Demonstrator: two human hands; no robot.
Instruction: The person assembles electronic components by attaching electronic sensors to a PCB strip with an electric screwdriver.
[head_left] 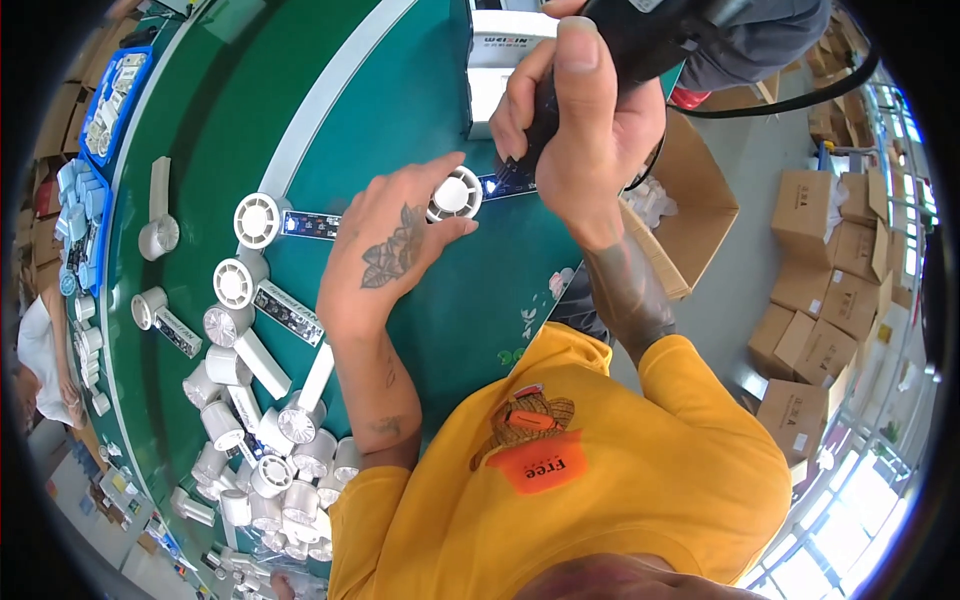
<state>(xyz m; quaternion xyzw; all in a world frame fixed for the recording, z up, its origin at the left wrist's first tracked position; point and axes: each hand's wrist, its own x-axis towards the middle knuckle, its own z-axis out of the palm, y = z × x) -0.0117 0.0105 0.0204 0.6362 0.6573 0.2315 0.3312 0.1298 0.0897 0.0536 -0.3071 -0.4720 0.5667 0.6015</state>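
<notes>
My left hand [375, 250] lies palm down over the green bench, its thumb and forefinger around the round white head of a small handheld fan [455, 193]. That fan's handle is uncovered, showing a circuit board [510, 185] with a lit spot on it. In my right hand [590, 130] is a black power screwdriver [640, 35] with a cable, its tip pointing down at the board. Just left of my left hand lies another fan with an exposed board [310, 224]. Whether the screwdriver touches a screw is hidden.
A heap of white fans [290, 470] covers the bench at lower left, with several single ones above it. A white box [495, 85] stands at the far edge. An open carton [690, 200] is to the right. Blue trays [115, 100] hold parts at far left.
</notes>
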